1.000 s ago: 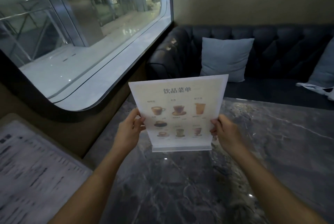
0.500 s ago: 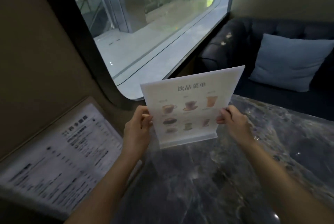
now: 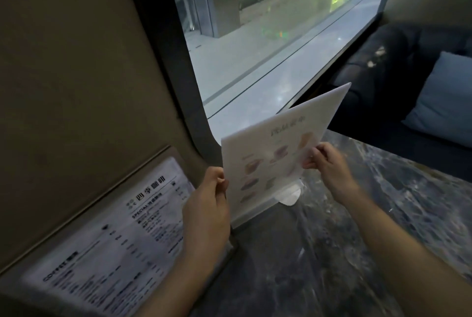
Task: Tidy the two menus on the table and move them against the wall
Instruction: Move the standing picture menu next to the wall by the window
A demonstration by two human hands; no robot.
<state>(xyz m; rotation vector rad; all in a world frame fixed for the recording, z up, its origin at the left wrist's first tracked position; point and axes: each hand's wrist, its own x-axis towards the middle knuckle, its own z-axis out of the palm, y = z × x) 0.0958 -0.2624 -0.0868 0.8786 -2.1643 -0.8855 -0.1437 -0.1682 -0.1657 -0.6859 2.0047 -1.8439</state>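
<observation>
Beige wall [image 3: 63,74] and window [image 3: 268,22] fill the left and far field; a dark marble counter [image 3: 332,252] occupies the near right. Against the wall at near left leans a text menu [image 3: 109,235]. A drinks menu [image 3: 275,153] in a clear stand is tilted at the counter's left edge, just beside the wall. Left hand [image 3: 207,212] pinches its left edge; right hand [image 3: 329,163] pinches its right edge, fingers [image 3: 313,155] closed on the sheet.

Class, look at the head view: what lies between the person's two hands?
The drinks menu, held at its side edges by the left hand and right hand.
</observation>
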